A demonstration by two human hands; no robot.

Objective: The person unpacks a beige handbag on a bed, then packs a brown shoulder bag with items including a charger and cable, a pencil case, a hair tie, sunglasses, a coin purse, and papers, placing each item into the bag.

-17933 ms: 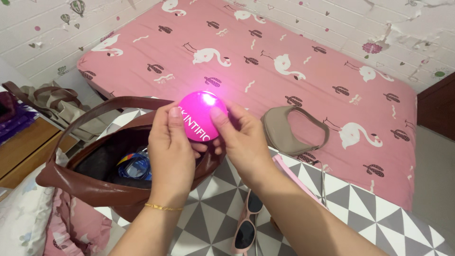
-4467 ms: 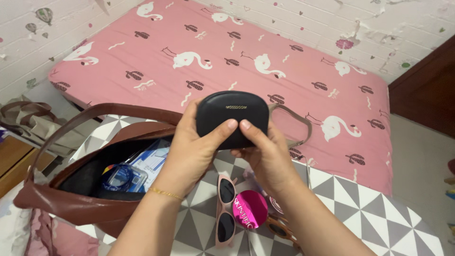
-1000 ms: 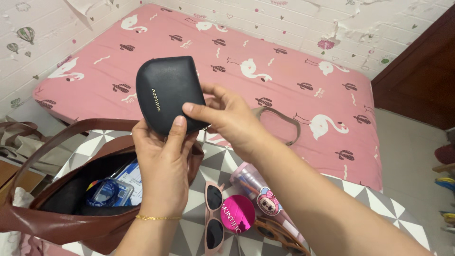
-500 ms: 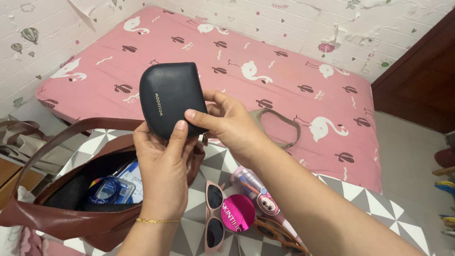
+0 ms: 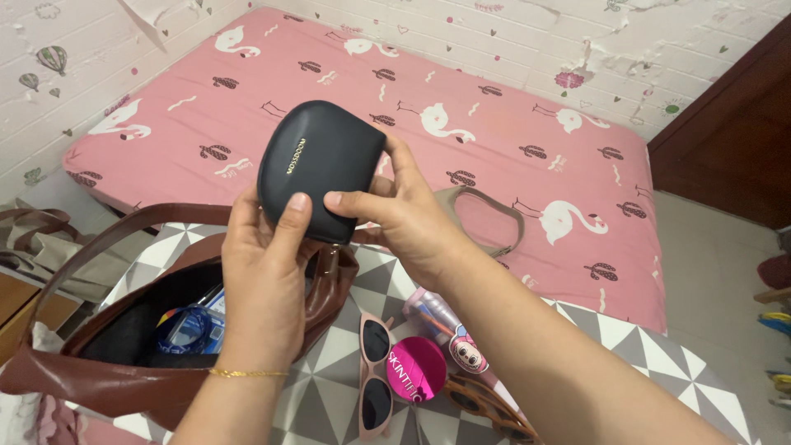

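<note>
- I see both hands holding a small dark navy half-round leather pouch (image 5: 317,169) up in the air, above the counter's near-left part and in front of the bed.
- The pouch is tilted: its long axis runs from lower left to upper right, the domed edge up and left, the straight edge down and right toward the palms.
- My left hand (image 5: 264,264) grips it from below, thumb pressed on the front face; my right hand (image 5: 404,218) pinches the lower right edge between thumb and fingers.
- Directly under the pouch an open brown leather tote bag (image 5: 107,379) gapes, its strap arching to the left.
- On the grey-and-white triangle-patterned counter (image 5: 626,354), right of the tote, lie pink-framed sunglasses (image 5: 372,375), a round magenta compact (image 5: 416,368) and a clear pink cartoon pencil case (image 5: 449,330), all close together.
- Behind my right hand a taupe shoulder bag (image 5: 482,218) rests on the pink flamingo-print bed (image 5: 494,99).
- Open room lies on the counter's far right and across the bed.
</note>
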